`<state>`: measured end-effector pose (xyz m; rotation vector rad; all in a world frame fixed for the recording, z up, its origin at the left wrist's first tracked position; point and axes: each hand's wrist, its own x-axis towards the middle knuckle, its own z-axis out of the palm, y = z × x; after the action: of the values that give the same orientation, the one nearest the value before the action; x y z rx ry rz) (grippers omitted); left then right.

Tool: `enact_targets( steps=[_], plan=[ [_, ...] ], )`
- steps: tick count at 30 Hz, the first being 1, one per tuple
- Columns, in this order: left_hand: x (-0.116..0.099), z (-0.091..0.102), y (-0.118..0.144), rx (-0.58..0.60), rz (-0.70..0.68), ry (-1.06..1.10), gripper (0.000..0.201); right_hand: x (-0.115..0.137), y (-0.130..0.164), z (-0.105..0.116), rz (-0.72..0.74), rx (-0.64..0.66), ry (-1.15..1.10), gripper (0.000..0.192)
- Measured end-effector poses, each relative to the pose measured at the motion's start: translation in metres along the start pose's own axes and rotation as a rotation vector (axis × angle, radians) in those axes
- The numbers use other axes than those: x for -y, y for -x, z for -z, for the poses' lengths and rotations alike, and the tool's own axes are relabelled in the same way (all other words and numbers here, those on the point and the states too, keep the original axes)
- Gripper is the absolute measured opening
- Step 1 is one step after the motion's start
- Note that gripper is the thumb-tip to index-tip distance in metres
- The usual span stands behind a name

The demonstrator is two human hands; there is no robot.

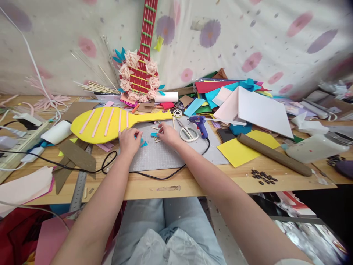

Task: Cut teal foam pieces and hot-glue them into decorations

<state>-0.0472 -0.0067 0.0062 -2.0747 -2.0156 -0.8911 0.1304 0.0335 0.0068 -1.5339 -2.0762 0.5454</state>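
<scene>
The red guitar (139,81), trimmed with pale pink roses (125,71), stood slightly tilted before a flowered curtain (234,40). Thin wooden sticks (100,87) lay just left of the guitar, and a white roll (166,96) rested by its foot, to the right. Farther right of it were heaped coloured sheets (206,87) and a white panel (263,110). Well to its right and nearer the viewer lay a brown roll (274,154), small dark ovals (264,177) and a whitish jar (317,148). Left of it and nearer the viewer were a power strip (19,149) and a metal ruler (79,186).
</scene>
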Motion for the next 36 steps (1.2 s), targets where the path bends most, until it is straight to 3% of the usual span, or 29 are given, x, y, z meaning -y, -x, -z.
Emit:
enact_targets(
  steps=[8,11,16,22,25,28,30,33,36],
  plan=[
    [-0.028,-0.017,0.012,0.129,-0.210,0.044,0.016,-0.011,0.003,-0.005,-0.106,-0.091,-0.177,0.021],
    [-0.028,-0.014,0.010,0.083,-0.136,0.009,0.016,-0.021,0.011,-0.002,-0.094,-0.144,-0.150,0.019],
    [-0.010,0.004,-0.005,0.020,-0.008,-0.102,0.025,-0.030,0.020,-0.002,-0.094,-0.208,-0.146,0.019],
    [-0.008,0.022,-0.018,0.370,-0.138,-0.294,0.038,-0.026,0.023,0.002,-0.091,-0.264,-0.139,0.012],
    [-0.015,0.026,-0.019,0.456,-0.155,-0.438,0.042,-0.022,0.025,0.005,-0.095,-0.309,-0.047,0.030],
    [-0.019,0.028,-0.019,0.510,-0.137,-0.491,0.041,-0.019,0.026,0.007,-0.147,-0.273,0.003,0.041],
    [-0.019,0.029,-0.020,0.514,-0.122,-0.478,0.039,-0.019,0.026,0.008,-0.175,-0.251,0.009,0.044],
    [-0.018,0.032,-0.028,0.406,-0.100,-0.384,0.032,-0.020,0.026,0.009,-0.215,-0.264,0.004,0.041],
    [-0.019,0.038,-0.038,0.318,0.051,-0.103,0.028,-0.018,0.028,0.010,-0.133,-0.297,-0.059,0.032]
  ],
)
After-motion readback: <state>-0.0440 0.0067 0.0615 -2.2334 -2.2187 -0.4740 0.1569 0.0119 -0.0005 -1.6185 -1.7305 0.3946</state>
